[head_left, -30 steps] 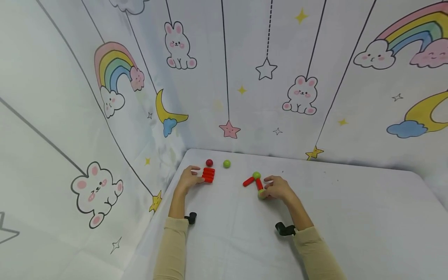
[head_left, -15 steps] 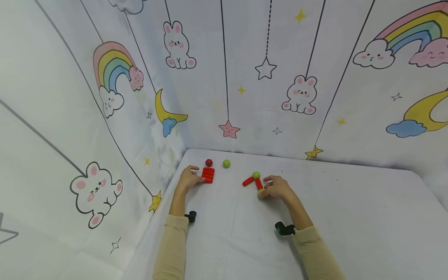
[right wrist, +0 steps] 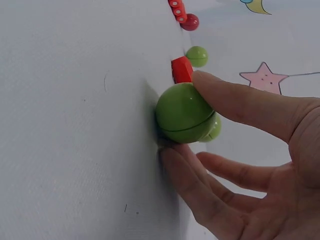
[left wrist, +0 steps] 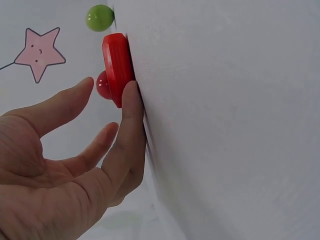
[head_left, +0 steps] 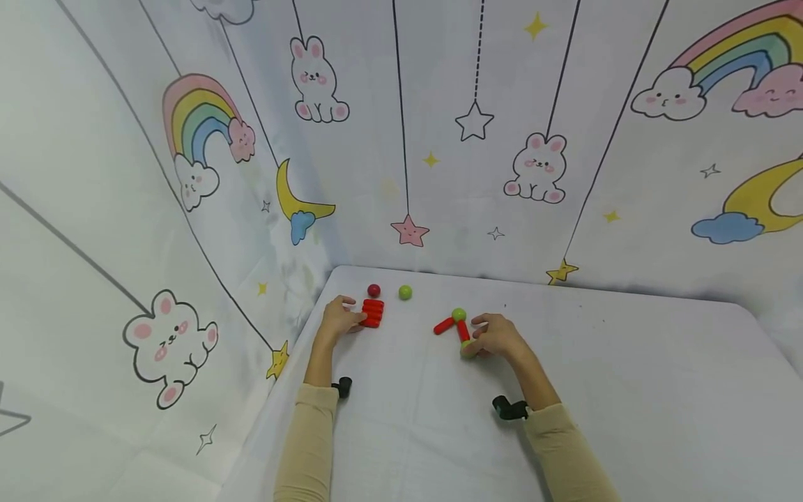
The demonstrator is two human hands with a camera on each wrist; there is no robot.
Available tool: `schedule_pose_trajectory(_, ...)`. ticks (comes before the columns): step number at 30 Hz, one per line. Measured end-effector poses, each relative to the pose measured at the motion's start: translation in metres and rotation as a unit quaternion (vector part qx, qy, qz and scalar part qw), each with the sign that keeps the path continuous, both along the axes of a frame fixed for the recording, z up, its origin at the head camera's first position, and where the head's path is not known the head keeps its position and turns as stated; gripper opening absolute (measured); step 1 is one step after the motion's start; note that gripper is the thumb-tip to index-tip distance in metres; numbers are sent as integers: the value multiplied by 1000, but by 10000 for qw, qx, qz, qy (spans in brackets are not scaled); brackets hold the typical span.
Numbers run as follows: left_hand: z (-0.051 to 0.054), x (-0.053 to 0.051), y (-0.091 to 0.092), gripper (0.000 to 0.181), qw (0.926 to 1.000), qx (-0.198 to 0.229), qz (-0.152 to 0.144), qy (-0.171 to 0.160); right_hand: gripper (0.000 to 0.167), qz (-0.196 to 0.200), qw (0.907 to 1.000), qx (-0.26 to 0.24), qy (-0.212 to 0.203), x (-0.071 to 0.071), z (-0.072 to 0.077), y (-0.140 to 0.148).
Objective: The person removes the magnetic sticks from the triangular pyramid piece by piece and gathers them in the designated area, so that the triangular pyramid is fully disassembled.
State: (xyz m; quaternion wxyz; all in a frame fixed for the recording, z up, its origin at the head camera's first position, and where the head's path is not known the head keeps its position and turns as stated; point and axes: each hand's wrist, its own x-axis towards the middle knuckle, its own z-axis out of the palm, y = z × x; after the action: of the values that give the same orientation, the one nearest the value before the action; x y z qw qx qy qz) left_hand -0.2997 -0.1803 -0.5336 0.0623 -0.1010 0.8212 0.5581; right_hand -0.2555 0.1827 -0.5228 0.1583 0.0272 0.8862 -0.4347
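right grip (head_left: 495,336): gripping the near green ball (right wrist: 182,117), thumb (right wrist: 212,90) on one side, fingers (right wrist: 192,187) on the other.
left grip (head_left: 339,321): not gripping; one fingertip touches the red rod group (head_left: 373,312).
near green ball: resting well in from the back edge of the bench (head_left: 627,390), toward its left side, at the front end of the linking red rod (head_left: 463,331).
linking red rod: lying between the near green ball and the far green ball (head_left: 459,315); appears to touch both.
slanted red rod (head_left: 444,325): runs from beside the far green ball toward the left edge; we cannot tell whether they touch.
red rod group: side by side, near the back-left corner.
red ball (head_left: 373,290): between the red rod group and the back edge.
loose green ball (head_left: 405,292): near the back edge, right of the red ball.
ball alignment: we judge the step to be positioning the near green ball; we should centre it on the linking red rod.
ball pressure: light; hard pushing could drive the rod and roll the far green ball.
ball release: we should part thumb and fingers evenly, as a round ball may roll.
rod contact: gentle, lest the row spread.
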Motion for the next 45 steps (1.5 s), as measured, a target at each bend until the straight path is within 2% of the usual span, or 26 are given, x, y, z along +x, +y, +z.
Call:
schedule_pose_trajectory(8,3,3,7,51,9984,-534,153,47,75,167,9998,78,-58,0,1,4)
schedule_pose_trajectory(12,4,5,13,50,9951,-932,250,210,78,158,9998,94,-96,-1,1,6)
schedule_pose_trajectory(16,5,5,17,50,9917,-1151,370,430,79,107,9996,-174,-206,0,1,5)
schedule_pose_trajectory(19,6,5,19,49,9902,-1215,449,524,77,88,9983,-490,-295,0,0,5)
schedule_pose_trajectory(22,7,6,21,49,9899,-1209,473,566,73,72,9983,-514,-259,0,0,5)
schedule_pose_trajectory(27,11,8,25,49,9905,-1110,485,647,68,-184,9997,-104,115,-3,1,4)
schedule_pose_trajectory(31,15,10,31,47,9909,-1012,492,743,70,-471,9978,-67,464,-6,-1,3)
schedule_pose_trajectory(35,19,10,39,47,9915,-928,343,844,71,-686,9946,-326,714,-10,-5,3)
schedule_pose_trajectory(38,21,9,47,47,9930,-803,108,854,67,-650,9925,-630,825,-12,-9,3)
schedule_pose_trajectory(42,24,12,58,47,9951,-490,-364,783,63,-382,9912,-945,843,-15,-14,4)
schedule_pose_trajectory(45,25,15,67,50,9942,-182,-834,653,63,-252,9908,-1024,843,-16,-16,4)
